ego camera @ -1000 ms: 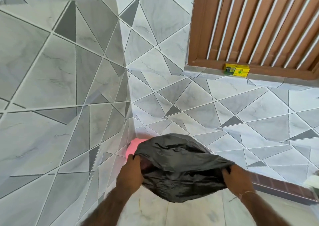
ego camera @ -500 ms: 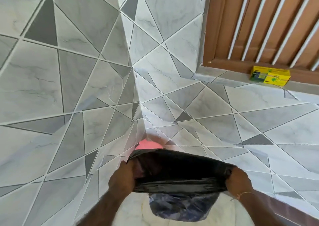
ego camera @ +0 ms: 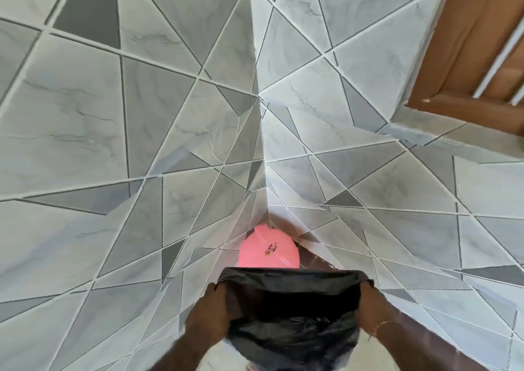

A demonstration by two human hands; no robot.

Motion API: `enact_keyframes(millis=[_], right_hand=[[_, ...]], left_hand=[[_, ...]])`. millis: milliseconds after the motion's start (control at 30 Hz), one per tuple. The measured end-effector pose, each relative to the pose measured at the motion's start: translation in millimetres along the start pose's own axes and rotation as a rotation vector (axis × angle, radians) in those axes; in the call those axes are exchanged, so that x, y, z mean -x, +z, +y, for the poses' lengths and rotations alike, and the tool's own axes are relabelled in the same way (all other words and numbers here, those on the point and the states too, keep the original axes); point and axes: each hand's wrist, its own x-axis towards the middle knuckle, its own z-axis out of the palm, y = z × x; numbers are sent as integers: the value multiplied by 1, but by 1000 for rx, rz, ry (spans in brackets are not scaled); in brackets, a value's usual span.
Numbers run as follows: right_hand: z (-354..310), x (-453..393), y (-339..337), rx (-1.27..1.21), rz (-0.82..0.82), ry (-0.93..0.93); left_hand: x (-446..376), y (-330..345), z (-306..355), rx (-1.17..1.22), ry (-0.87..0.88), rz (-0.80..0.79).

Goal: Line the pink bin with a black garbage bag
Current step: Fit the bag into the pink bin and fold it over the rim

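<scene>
Head view: left hand and right hand each grip a side of the black garbage bag, fingers curled into its rim, mouth stretched wide between them. Pink bin sits in the tiled wall corner, just beyond the bag's far edge, partly hidden by it. Brown slatted door at upper right. Thin bracelet on right wrist.

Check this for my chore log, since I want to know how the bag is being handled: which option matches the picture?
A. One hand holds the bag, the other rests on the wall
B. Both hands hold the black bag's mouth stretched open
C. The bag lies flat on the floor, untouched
B: the left hand and right hand each grip one side of the black garbage bag, pulling its mouth wide just in front of the pink bin.
</scene>
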Motion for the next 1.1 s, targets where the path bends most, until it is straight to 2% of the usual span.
enact_keyframes(millis=[100,200,267,400,500,700,967,1100], right_hand=[[-33,-32,-10,-190,55,11],[-76,-49,-40,-90,178,-76],[-99,-63,-58,-124,259,-76],[-126,-90,-75,-200,500,-7],[-137,-99,-74,-222,582,-7],[-157,-116,-64,-353,501,-16],[-186,-143,-74,-471,375,-62],[-200,-155,-92,-449,122,-182]], left_hand=[[-39,-25,-4,94,7,54],[-78,-62,-6,193,47,166],[-104,-86,-9,275,82,230],[-148,-119,-19,408,98,258],[-157,-133,-19,487,89,265],[-166,-131,-32,534,36,271],[-166,-144,-39,503,-38,169],[-169,-157,-51,395,20,89]])
